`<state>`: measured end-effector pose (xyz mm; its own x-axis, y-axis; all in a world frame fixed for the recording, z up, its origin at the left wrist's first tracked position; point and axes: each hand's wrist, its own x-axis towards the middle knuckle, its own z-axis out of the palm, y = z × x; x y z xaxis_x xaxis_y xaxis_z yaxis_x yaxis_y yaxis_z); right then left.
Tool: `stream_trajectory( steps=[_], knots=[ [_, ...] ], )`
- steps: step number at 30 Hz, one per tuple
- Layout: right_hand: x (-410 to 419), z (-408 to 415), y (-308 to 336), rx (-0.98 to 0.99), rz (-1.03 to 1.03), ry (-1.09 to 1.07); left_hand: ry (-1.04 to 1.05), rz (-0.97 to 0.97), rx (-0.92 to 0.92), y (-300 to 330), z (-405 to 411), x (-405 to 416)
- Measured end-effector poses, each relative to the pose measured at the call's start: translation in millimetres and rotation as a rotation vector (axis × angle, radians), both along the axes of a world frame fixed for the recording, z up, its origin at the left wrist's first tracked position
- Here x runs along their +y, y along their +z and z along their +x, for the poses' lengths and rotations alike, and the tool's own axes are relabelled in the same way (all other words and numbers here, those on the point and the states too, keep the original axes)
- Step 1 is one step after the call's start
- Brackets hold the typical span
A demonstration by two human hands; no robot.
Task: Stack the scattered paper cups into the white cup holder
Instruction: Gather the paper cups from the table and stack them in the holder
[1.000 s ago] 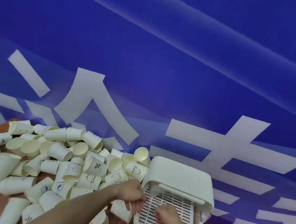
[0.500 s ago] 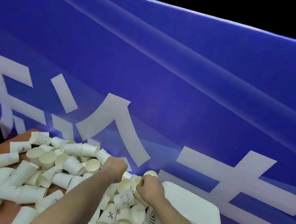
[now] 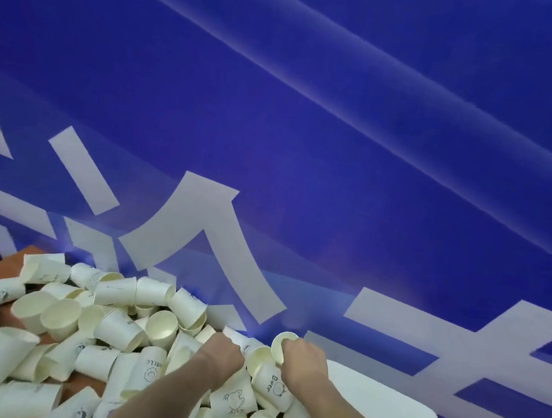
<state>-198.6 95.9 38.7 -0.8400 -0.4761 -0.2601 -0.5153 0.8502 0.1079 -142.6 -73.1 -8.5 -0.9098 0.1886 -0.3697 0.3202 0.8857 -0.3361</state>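
Single head view, angled forward-down, close over cup pile (image 3: 114, 338).

Cup holder (image 3: 383, 408) mostly out of frame, cut by bottom edge; left hand (image 3: 220, 355) fingers buried in cup pile (image 3: 104, 334); both forearms cropped below; small cup prints partly unreadable
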Motion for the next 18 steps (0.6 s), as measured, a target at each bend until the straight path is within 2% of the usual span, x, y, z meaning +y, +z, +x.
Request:
stream_trajectory(
  steps=[4, 9, 13, 18],
  knots=[
    [1, -17, -26, 0.0, 0.105, 0.036, -0.12, -0.051, -0.035, -30, -14, 0],
    [1, -22, -44, 0.023, 0.229, 0.119, -0.12, -0.064, -0.059, -54, -15, -4],
    [1, -21, -45, 0.055, 0.251, 0.168, -0.135, -0.022, -0.065, -46, -14, -4],
    [0, -13, -29, 0.085, 0.186, 0.176, -0.122, -0.014, -0.058, -22, -7, -3]
  ],
)
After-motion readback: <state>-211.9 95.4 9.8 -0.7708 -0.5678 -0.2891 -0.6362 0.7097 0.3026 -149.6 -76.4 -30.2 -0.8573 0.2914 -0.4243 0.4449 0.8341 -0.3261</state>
